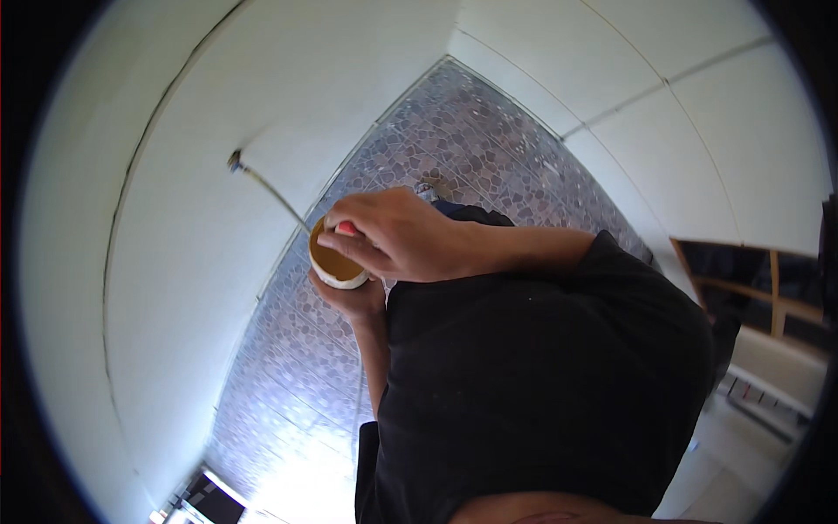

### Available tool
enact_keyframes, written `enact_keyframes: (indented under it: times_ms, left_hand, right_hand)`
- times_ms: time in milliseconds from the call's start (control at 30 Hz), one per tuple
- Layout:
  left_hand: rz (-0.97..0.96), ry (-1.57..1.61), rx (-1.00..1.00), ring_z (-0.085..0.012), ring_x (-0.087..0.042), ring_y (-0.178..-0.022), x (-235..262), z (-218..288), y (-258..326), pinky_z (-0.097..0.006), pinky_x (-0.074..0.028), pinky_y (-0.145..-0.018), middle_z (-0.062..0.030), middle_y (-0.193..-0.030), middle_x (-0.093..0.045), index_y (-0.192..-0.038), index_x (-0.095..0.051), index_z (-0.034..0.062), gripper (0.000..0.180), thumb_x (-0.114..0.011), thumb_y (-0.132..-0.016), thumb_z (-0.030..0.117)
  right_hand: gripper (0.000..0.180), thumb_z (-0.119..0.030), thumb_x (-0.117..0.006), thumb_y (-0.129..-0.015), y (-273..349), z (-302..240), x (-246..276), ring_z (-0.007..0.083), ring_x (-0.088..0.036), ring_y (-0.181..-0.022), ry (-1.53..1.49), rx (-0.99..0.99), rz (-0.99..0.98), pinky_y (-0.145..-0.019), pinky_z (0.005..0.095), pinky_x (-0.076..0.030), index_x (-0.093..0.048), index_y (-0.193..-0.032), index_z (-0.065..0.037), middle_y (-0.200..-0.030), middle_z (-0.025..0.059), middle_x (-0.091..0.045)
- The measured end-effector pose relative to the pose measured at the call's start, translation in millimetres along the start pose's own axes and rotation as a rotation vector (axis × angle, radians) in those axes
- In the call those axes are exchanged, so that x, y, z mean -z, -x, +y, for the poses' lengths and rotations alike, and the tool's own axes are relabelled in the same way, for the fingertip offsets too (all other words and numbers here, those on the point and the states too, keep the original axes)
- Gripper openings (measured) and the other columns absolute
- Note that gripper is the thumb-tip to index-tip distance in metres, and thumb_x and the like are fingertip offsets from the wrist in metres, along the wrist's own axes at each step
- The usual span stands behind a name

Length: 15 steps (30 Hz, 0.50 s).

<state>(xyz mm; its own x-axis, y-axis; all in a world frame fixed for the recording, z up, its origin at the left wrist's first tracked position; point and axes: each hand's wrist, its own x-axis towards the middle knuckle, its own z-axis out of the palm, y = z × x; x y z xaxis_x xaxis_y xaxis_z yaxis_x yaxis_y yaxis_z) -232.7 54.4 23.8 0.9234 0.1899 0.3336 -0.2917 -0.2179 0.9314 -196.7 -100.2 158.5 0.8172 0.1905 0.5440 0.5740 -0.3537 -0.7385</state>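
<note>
My left hand (pixel 353 301) cups a small white container (pixel 336 266) from below; it holds brown-yellow liquid. My right hand (pixel 393 234) lies over the container's rim, fingers closed on a small red piece (pixel 347 228). A thin pale rod (pixel 271 194) with a dark tip runs from the container up and left toward the white wall; whether the red piece belongs to the rod is hidden by my fingers. My black shirt (pixel 541 384) fills the lower middle of the view.
White tiled walls (pixel 175 262) rise on the left and on the right. Between them runs a narrow floor of grey-purple pebble mosaic (pixel 471 131). A wooden-framed opening (pixel 751 279) is at the right, and a bright patch lies on the floor at the bottom.
</note>
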Motion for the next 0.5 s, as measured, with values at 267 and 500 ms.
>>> enact_keyframes:
  times_ms: [267, 500]
  left_hand:
    - [-0.264, 0.125, -0.013, -0.0271, -0.064, -0.12, -60, 1, -50, -0.039, -0.055, -0.1, -0.0175, -0.134, -0.058, -0.146, -0.037, -0.0041, 0.093, -0.092, -0.073, 0.013]
    - [-0.247, 0.172, -0.108, -0.0272, -0.064, -0.119, -117, -24, -95, -0.04, -0.054, -0.1, -0.0179, -0.132, -0.06, -0.143, -0.041, -0.005, 0.086, -0.091, -0.076, 0.016]
  right_hand:
    - [0.018, -0.016, -0.072, -0.097, -13, 42, 44, 0.0263, -0.07, -0.064, 0.027, -0.135, 0.148, -0.054, 0.0346, -0.053, -0.067, -0.098, 0.001, -0.081, 0.0124, -0.07]
    - [0.018, -0.016, -0.073, -0.097, -46, 82, 87, 0.025, -0.071, -0.066, -0.012, -0.19, 0.147, -0.055, 0.0332, -0.053, -0.067, -0.1, 0.001, -0.082, 0.0137, -0.07]
